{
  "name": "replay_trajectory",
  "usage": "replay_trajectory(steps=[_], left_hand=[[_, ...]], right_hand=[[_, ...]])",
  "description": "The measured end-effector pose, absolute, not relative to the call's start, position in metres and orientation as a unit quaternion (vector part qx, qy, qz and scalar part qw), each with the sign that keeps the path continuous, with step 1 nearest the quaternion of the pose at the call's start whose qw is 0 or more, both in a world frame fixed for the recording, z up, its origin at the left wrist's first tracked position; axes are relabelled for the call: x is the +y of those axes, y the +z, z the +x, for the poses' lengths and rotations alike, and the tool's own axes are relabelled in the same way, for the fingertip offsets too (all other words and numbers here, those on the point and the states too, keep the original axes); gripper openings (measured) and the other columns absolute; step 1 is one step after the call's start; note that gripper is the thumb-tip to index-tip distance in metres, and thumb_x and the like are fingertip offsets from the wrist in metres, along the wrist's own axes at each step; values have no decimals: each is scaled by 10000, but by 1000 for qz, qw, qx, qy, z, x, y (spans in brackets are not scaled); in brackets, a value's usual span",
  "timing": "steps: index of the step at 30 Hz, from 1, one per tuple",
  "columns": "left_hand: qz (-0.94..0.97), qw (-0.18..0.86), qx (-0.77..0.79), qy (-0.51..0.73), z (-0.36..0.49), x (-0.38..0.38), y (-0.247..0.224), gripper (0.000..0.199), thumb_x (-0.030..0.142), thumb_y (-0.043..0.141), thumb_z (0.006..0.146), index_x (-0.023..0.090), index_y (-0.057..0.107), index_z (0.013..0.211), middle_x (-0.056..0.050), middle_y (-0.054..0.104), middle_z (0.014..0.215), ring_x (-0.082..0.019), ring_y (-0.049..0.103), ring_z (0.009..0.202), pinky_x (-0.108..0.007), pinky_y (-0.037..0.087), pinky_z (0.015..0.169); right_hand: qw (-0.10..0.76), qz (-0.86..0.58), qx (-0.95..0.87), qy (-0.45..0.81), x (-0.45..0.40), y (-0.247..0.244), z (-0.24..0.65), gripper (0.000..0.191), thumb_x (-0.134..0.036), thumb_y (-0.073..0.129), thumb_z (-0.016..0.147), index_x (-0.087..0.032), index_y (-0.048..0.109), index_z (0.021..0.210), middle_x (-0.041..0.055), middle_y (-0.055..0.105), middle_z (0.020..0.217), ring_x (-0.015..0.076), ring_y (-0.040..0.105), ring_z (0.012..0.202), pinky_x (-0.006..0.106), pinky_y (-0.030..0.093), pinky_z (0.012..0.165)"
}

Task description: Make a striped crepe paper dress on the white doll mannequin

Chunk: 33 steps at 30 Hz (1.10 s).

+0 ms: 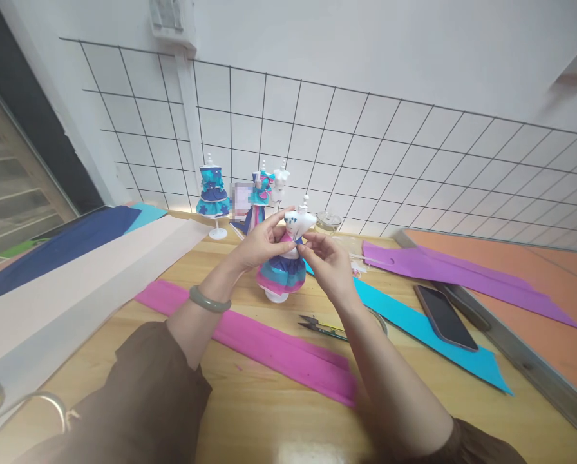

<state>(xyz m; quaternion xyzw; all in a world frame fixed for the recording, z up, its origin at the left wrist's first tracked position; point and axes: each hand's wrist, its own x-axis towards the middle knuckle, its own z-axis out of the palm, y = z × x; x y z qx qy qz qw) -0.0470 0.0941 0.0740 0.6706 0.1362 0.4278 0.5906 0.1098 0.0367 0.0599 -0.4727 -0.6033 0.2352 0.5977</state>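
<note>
A miniature white dress form stands upright on the table, wearing a small doll dress with a navy, turquoise and pink tiered skirt. From its left side my left hand grips the dressed torso, thumb across the bodice. My right hand is closed in a pinch on the dress at the waist, opposite the left thumb. The exact bit of fabric between those fingertips is too small to make out. Below my right wrist lies a pair of thread snips, blades pointing left.
Behind stand a dress form in a blue dress, another dressed form and a bare form. Pink, turquoise and purple strips lie around. A phone rests at right, large scissors handles at lower left.
</note>
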Motion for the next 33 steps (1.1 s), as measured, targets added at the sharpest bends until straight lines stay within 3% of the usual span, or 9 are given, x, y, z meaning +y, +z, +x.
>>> replay_trajectory(steps=[8,18,22,26,29,33], left_hand=[[660,588,149,443,-47,96,74,639,185,724,673,165,452,1250,-147,612,1154,-287,556,1127,-450,429,943],[673,610,154,389,-53,93,78,896,176,731,673,219,239,1420,-174,585,1195,-279,592,1044,-435,472,863],[673,609,147,393,-55,95,79,946,220,751,660,235,212,1438,-152,616,1133,-275,590,1040,-402,483,839],[669,601,172,402,-56,97,79,864,337,709,717,272,233,1435,-105,652,989,-234,631,872,-351,506,723],[663,593,178,420,-57,99,78,820,387,695,725,250,285,1422,-82,657,916,-212,632,828,-354,489,782],[664,585,184,429,-57,99,79,839,427,693,715,210,293,1419,-96,654,976,-235,610,944,-381,442,879]], right_hand=[[626,-477,-560,261,37,71,127,317,-363,699,713,-179,656,967,75,683,927,197,635,879,376,504,830],[636,-552,-502,196,15,84,170,356,-390,719,687,-190,668,977,79,698,968,222,638,942,406,495,860],[615,-585,-486,205,7,63,195,403,-411,729,662,-175,672,984,91,700,945,229,641,938,401,486,869],[589,-641,-453,192,-1,22,229,455,-454,726,631,-156,675,970,112,703,927,253,652,891,400,513,792],[587,-670,-422,170,-6,-7,250,491,-480,700,632,-141,670,986,112,703,881,255,658,831,388,522,723],[582,-680,-416,161,-7,-24,257,481,-474,671,643,-125,666,976,102,696,839,227,652,766,351,513,683]])
